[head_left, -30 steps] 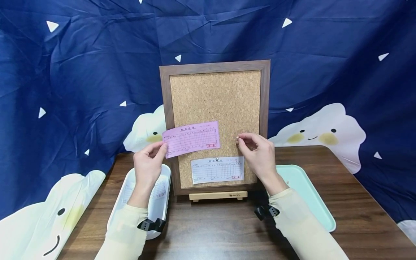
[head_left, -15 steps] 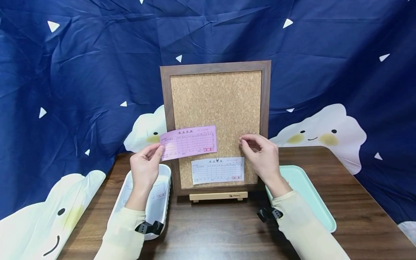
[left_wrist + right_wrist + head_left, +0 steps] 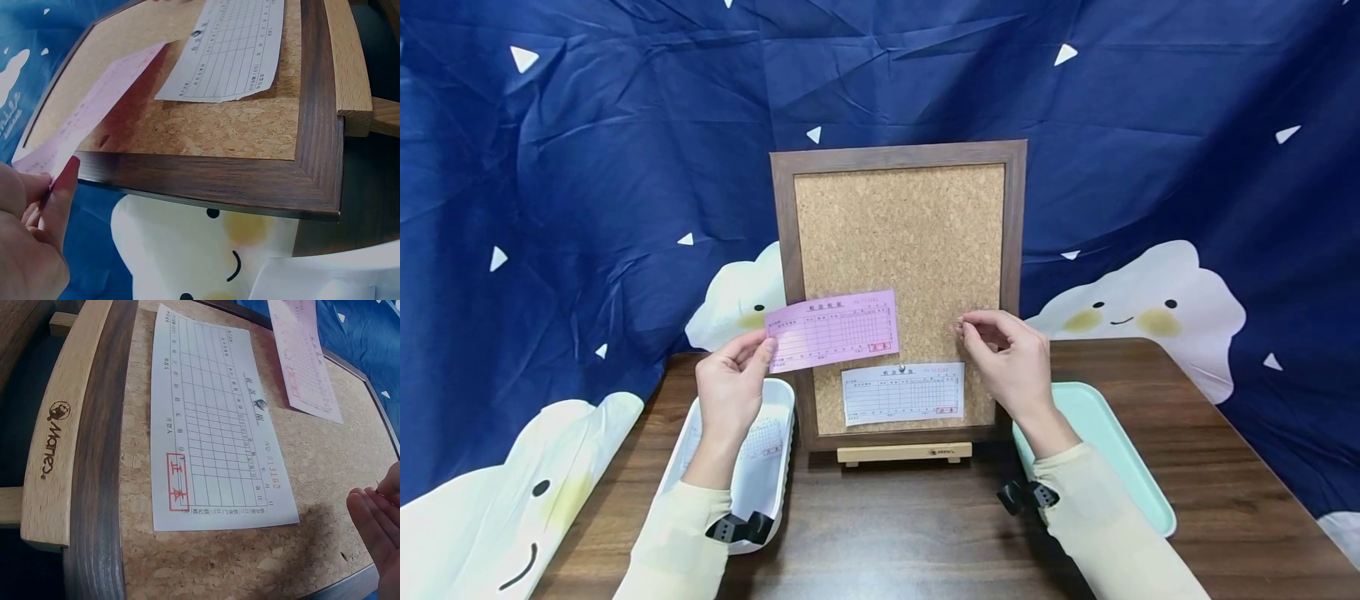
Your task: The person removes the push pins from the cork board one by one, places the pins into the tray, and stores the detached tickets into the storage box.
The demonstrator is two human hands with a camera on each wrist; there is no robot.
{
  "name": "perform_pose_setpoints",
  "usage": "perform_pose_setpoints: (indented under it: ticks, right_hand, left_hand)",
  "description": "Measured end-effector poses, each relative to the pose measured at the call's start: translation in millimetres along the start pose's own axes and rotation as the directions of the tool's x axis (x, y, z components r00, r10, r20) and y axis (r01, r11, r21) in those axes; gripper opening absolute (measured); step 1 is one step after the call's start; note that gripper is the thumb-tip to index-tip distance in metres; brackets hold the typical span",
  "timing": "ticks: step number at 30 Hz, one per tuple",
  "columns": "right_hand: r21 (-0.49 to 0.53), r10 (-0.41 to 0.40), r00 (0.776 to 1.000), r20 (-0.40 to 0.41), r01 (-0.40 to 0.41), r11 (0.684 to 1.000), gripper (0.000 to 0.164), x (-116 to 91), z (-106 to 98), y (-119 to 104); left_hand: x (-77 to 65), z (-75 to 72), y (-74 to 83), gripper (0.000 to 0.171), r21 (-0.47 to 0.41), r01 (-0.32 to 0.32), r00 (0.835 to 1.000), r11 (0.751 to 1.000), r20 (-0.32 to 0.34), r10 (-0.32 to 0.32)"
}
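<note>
My left hand (image 3: pixel 728 392) pinches a pink receipt slip (image 3: pixel 835 330) by its left end, between thumb and fingers. The slip is held slightly tilted in front of the cork board (image 3: pixel 898 225), and the left wrist view shows it standing off the cork. Low on the board hangs a white receipt slip (image 3: pixel 904 398), fixed at its top edge by a silver pushpin (image 3: pixel 902 367). Near the board's right side, my right hand (image 3: pixel 1011 360) pinches a tiny pin between thumb and forefinger, mostly hidden by the fingertips; its thin point (image 3: pixel 377 484) shows in the right wrist view.
The brown-framed board stands on a small wooden easel (image 3: pixel 904 453). A white tray (image 3: pixel 781 467) with paper slips in it lies under my left forearm, and a mint green tray (image 3: pixel 1138 467) beside my right forearm. A blue cloth (image 3: pixel 625 167) hangs behind the table (image 3: pixel 880 533).
My left hand has drawn the pink slip left and a little down, away from above the white slip's middle. My right hand has shifted slightly right and down, still pinching the pin.
</note>
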State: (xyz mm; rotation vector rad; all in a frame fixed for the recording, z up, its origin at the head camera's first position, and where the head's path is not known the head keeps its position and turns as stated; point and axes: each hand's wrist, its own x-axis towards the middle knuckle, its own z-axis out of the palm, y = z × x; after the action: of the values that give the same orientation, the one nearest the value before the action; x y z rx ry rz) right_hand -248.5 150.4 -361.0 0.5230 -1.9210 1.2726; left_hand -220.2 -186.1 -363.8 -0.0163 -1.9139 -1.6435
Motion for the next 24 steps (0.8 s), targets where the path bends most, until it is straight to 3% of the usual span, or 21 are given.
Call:
perform_pose_setpoints:
  ticks: [6, 24]
  right_hand:
    - [0.028, 0.037, 0.999, 0.007, -0.038, 0.999, 0.011, 0, -3, -1]
    - [0.04, 0.036, 0.999, 0.006, -0.037, 0.999, 0.013, -2, -14, 5]
  left_hand:
    - [-0.8, -3.9, 2.3, 0.019, -0.016, -0.013, 1.0, 1.0, 0.003, 0.013]
    - [-1.6, -17.8, 1.0, 0.02, -0.022, -0.007, 1.0, 1.0, 0.009, 0.007]
